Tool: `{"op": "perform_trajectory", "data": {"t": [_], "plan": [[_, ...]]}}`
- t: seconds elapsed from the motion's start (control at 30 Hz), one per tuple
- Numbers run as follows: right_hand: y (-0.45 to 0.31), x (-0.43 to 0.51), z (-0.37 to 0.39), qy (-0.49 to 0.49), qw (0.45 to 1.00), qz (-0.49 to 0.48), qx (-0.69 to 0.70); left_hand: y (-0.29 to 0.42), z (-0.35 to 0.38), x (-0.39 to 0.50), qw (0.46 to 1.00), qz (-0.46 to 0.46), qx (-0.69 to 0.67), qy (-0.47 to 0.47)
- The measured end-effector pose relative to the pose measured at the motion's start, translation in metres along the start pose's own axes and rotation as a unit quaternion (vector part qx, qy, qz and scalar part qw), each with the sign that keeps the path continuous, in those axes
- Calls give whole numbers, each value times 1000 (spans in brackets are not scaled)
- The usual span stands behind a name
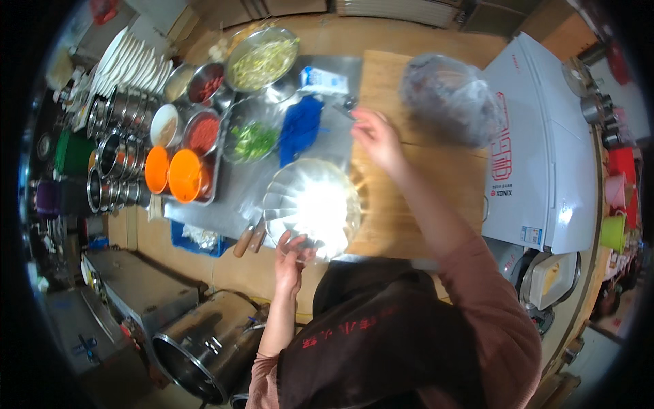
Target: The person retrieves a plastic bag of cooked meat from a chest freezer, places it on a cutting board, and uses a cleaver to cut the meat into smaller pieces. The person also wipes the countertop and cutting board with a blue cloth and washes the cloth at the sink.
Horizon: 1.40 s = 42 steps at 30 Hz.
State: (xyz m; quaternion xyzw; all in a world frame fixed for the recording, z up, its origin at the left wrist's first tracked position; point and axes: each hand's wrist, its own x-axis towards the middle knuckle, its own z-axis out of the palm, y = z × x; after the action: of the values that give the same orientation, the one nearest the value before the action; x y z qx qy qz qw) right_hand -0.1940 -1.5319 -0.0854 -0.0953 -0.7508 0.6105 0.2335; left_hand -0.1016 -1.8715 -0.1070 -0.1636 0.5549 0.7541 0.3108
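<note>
My left hand (294,255) holds a clear scalloped bowl (278,204) by its near left rim. Strong glare hides most of the bowl's inside. Farther out, my right hand (375,133) reaches over the seam between the steel top and the wooden board. Its fingertips meet a small dark metal utensil (342,110); whether they grip it is not plain. Left of that hand lies a crumpled blue cloth (301,125), with a blue-and-white packet (324,81) behind it. A bowl of chopped greens (254,140) stands beside the cloth.
A filled plastic bag (449,97) sits on the wooden board (419,204). Orange cups (185,175), a bowl of red chopped food (203,134) and a bowl of bean sprouts (265,59) stand left. Wooden knife handles (245,240) overhang the near edge. A white freezer (541,153) borders the right.
</note>
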Motion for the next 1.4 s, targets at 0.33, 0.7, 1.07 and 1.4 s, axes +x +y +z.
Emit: {"op": "perform_trajectory", "data": {"t": [0.33, 0.7, 1.07, 1.4], "plan": [[-42, 17, -264, 289, 933, -47, -208, -16, 55, 23, 995, 28, 56, 80], [-19, 25, -277, 71, 925, 51, -369, 29, 231, 30, 857, 236, 404, -217], [-41, -48, -282, 49, 993, 85, -59, 47, 437, 110, 528, 535, 557, -354], [-76, -89, -288, 68, 967, 150, 197, 26, 410, 89, 513, 614, 535, -272]]}}
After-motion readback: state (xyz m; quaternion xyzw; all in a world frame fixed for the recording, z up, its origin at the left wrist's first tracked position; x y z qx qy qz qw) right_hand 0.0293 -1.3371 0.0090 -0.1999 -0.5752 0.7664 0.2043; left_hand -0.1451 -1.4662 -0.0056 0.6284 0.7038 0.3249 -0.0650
